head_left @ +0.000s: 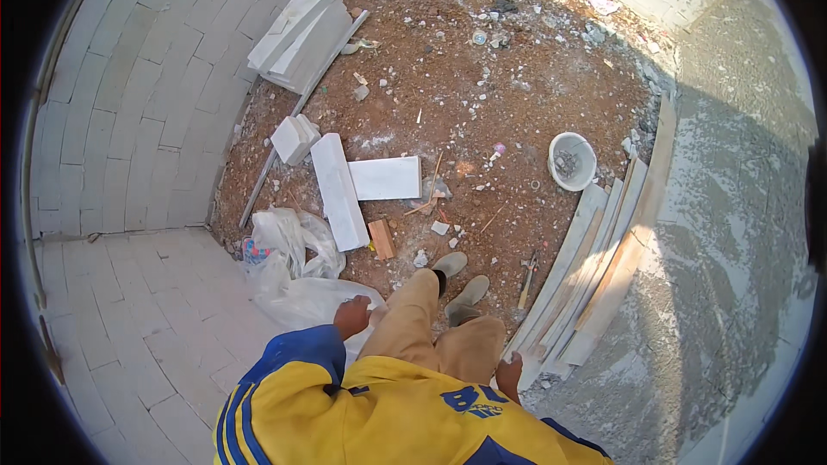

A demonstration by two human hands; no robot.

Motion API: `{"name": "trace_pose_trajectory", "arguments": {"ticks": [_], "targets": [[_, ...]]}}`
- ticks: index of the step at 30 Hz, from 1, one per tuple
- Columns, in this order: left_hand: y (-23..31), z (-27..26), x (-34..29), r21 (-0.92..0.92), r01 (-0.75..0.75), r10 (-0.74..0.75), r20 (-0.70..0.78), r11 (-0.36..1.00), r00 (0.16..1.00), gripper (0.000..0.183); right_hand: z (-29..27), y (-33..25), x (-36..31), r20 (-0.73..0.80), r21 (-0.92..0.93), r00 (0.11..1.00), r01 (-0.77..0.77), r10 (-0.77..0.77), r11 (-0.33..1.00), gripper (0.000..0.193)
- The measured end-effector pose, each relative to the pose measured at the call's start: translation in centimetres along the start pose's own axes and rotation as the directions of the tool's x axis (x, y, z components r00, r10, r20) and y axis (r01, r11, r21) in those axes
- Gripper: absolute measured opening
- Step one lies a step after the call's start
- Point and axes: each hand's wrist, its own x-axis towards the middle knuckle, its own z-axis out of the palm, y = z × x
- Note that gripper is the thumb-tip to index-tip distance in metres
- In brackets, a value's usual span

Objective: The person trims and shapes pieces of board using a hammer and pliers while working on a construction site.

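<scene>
My left hand (pixel 351 318) hangs beside my left thigh, fingers loosely apart, with nothing visible in it. Behind and below it lies a crumpled clear plastic sheet (pixel 310 294); I cannot tell whether they touch. Low by my right thigh is my right hand (pixel 509 374), partly hidden by my yellow top. Its fingers look relaxed and nothing shows in them. Closest to that hand are the ends of several long wooden planks (pixel 594 250). A hammer-like tool (pixel 527 282) with a wooden handle lies on the dirt between my boots and the planks.
Ahead lie a long white block (pixel 338 194), a shorter white block (pixel 386 178) and a reddish brick piece (pixel 382 239). White blocks (pixel 297 39) are stacked by the left block wall (pixel 129 95). A white bucket (pixel 572 161) stands right, near a rough grey surface (pixel 724 207). Rubble litters the dirt.
</scene>
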Motion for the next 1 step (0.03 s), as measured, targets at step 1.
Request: {"name": "trace_pose_trajectory", "arguments": {"ticks": [1], "targets": [[-2.96,0.58,-5.27,-0.039,0.008,-0.005,0.076,0.999,0.997,0.034,-1.39,0.59,-1.88,0.19,0.001,0.979,-0.07,0.069,0.998,0.072]]}}
